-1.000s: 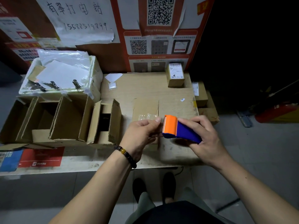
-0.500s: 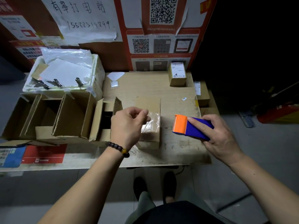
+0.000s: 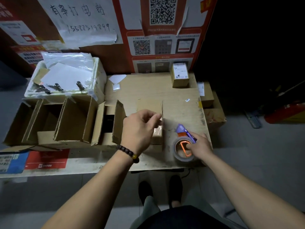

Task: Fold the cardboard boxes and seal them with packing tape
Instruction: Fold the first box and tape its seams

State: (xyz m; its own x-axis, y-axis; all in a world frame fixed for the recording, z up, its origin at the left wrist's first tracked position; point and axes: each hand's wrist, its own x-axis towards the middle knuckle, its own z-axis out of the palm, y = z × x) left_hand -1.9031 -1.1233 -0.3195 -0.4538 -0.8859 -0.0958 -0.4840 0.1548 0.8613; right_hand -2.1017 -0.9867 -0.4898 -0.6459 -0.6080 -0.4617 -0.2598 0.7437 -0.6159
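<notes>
The tape dispenser (image 3: 184, 142), held above the worktop (image 3: 148, 86) half a second ago, now rests on its near right corner with the roll flat; the right hand (image 3: 198, 144) lies on it, fingers curled over the handle, grip looking loose. The left hand (image 3: 140, 129), which was pinching a loose tape end, now has its fingers pressed together on the edge of the small cardboard box (image 3: 156, 119) at centre, just left of the dispenser; a shiny tape strip shows on the near face of the box. This suggests that the strip has been cut and that smoothing or turning the box is the step in hand. Count: one tape dispenser; one box under work; one labelled sealed box (image 3: 180, 76) at the far right of the worktop; a row of open folded boxes (image 3: 69, 119) at left, about four, exact number unclear
</notes>
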